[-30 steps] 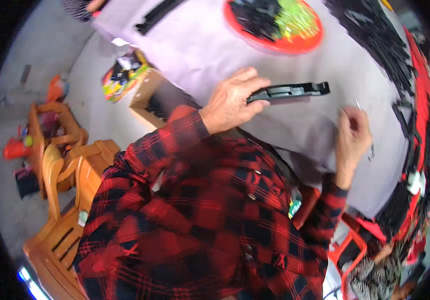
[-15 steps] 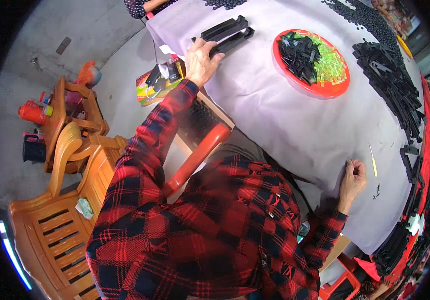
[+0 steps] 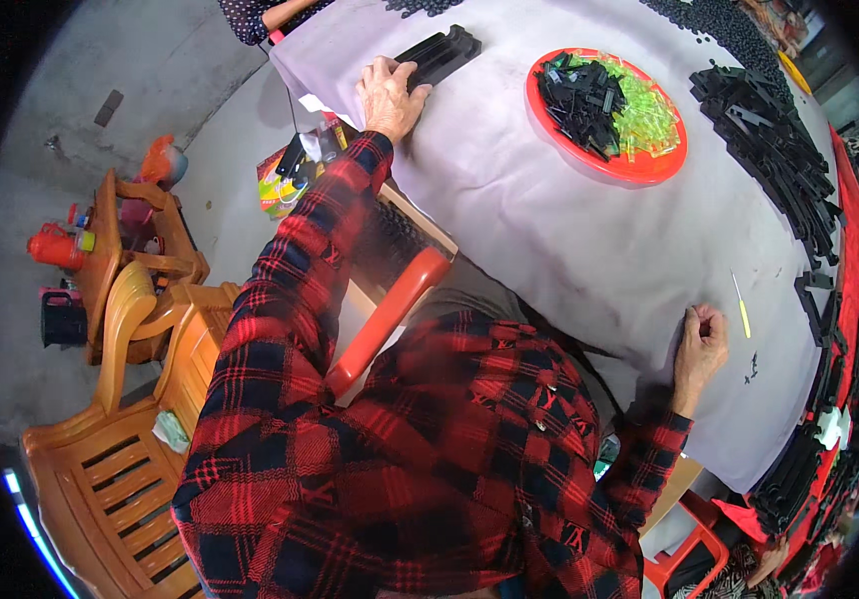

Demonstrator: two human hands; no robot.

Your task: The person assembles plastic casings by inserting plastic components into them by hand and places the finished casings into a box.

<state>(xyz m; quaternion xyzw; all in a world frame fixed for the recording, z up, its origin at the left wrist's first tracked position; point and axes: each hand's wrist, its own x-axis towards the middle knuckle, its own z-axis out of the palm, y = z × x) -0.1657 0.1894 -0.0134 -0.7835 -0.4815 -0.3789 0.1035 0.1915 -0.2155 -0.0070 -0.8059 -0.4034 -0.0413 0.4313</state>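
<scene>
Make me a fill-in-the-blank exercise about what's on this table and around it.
1. The left hand is at a long ____ part.
2. The thin tool near the right hand has a ____ handle.
3. The bowl of small pieces is coloured ____.
4. The slatted chair is made of ____.

Missing words: black; yellow; red; wood.

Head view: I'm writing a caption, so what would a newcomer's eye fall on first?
Most likely the red bowl, right of centre near the top, holding black pieces and bright yellow-green pieces. Next, the red-and-dark checked shirt filling the lower middle. Then perhaps the left grip beside long black parts, upper left of centre.
</scene>
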